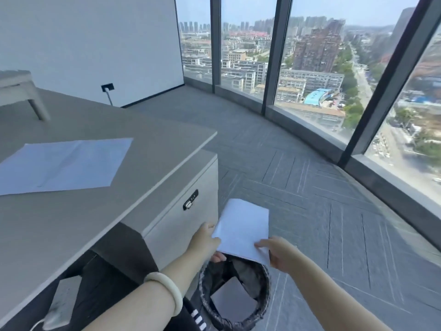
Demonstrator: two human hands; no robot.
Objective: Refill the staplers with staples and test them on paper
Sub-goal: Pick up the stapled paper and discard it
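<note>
Head view. Folded white paper (243,226) held just above black-lined waste bin (204,290), beside desk (83,235). Left hand (205,242) gripping left edge, thumb on top, fingers beneath. Right hand (279,254) pinching near right corner. Loose sheets (59,163) flat on desk.

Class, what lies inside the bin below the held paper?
In the bin, a black liner and one flat sheet show. The paper, held by the left hand and right hand, covers the far part.
</note>
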